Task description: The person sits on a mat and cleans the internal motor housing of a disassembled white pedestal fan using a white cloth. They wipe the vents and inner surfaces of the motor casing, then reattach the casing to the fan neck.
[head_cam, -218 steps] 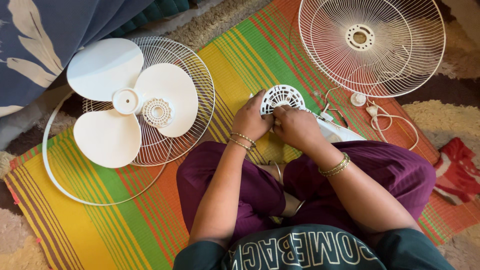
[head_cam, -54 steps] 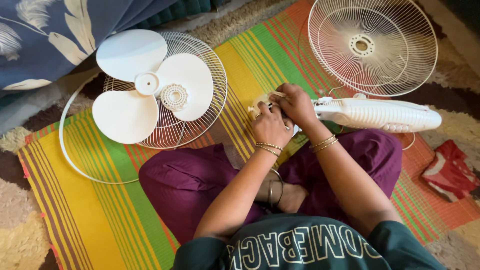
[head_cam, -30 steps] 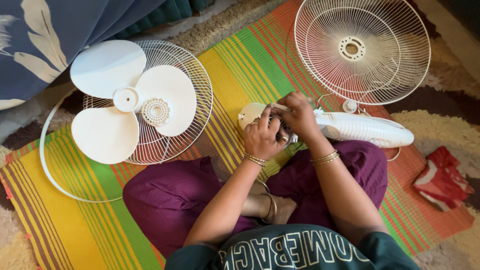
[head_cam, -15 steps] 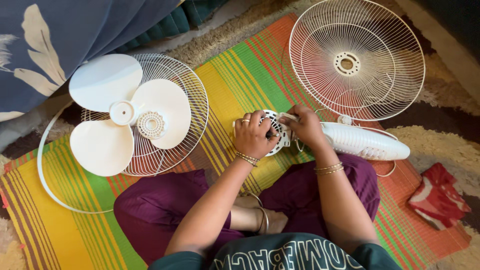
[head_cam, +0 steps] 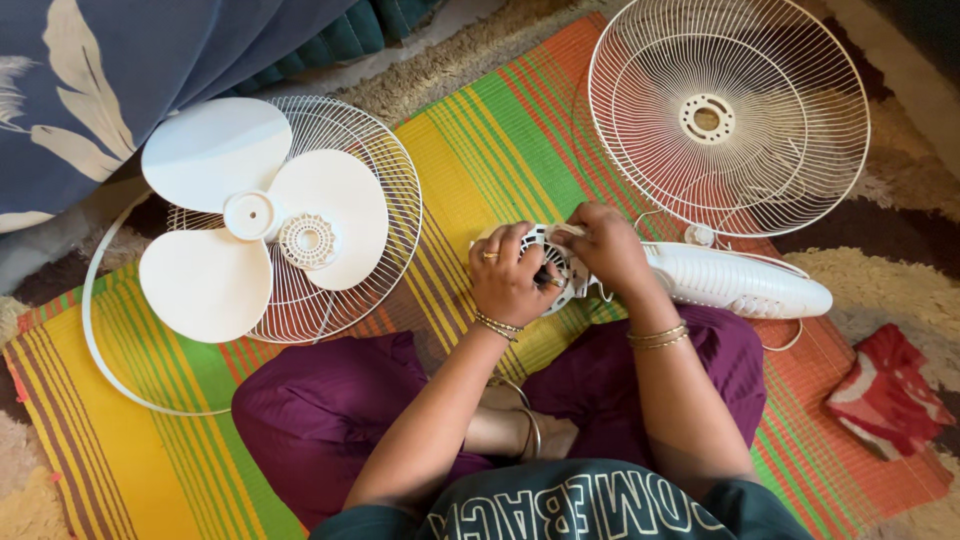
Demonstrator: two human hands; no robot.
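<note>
Both hands, left [head_cam: 508,278] and right [head_cam: 608,247], close their grip on the fan motor [head_cam: 735,281] (likely stiff, heavy); hold its ribbed casing.

Open passage: a bare strip of the striped mat [head_cam: 480,130] runs between the two grilles, from the hands up to the shaggy rug. Left side obstructed by a wire fan grille [head_cam: 385,215] carrying the three-blade white fan blade [head_cam: 250,215], with a loose white ring [head_cam: 110,370] curving round its lower edge. Right side obstructed by the second wire grille [head_cam: 800,170], the white ribbed fan housing [head_cam: 740,280] just below it, and a white cord [head_cam: 785,345]. A red cloth [head_cam: 885,395] lies well apart at far right. Bare mat at lower left.
</note>
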